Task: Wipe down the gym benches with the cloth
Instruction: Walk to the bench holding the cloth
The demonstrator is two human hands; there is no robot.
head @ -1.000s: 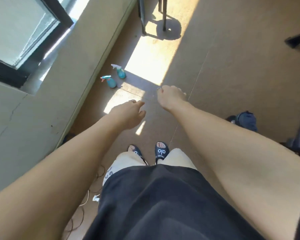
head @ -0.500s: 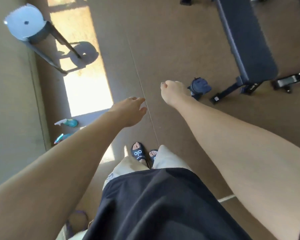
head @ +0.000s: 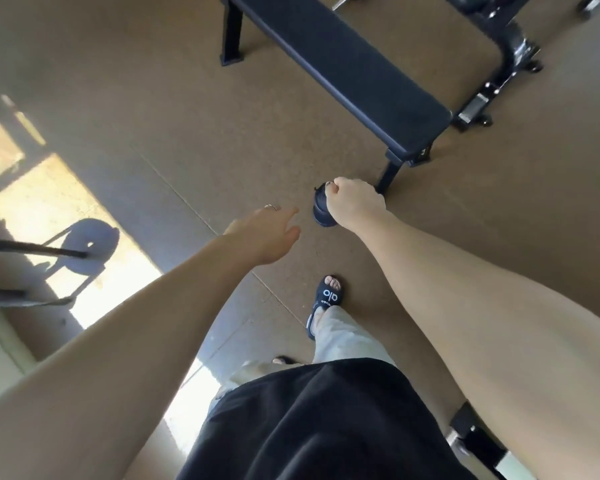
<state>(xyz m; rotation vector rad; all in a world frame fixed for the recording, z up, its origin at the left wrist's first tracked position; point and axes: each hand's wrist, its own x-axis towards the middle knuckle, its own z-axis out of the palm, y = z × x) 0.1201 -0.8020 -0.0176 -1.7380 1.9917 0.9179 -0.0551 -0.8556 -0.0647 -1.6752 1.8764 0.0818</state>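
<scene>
Swings right compared with half a second back, so now looking at more of the bench (head: 343, 71), running from 12 o'clock down toward 2 o'clock. Spray bottles gone from view, sun patch (head: 66, 216) shoved over to 9 o'clock.

Left hand (head: 267, 233): fingers loose and spread, ring showing, holding nothing, hanging over the floor (head: 153, 109) dead centre. Looks held out for balance mid-step rather than reaching for anything, just a guess.

Right hand (head: 354, 206): curled into a loose fist a bit toward 1 o'clock of the left, nothing visible inside it. Overlaps a dark blue bundle (head: 321, 213) lying on the floor by the bench's near leg (head: 390, 173). Can't tell if actually touching it or just passing in front.

No cloth in either hand as far as can be seen. Might be that dark bundle, parked next to the bench to be handy, but too blurry to call it a cloth, a pouch or a bottle. If a container, no way to see what's in it.

Second piece of gym kit (head: 510, 53) sits off at 2 o'clock, slide sandal (head: 329, 296) stepping forward at 6 o'clock. Wiping not started yet by the look of it; padded top still to be reached.
</scene>
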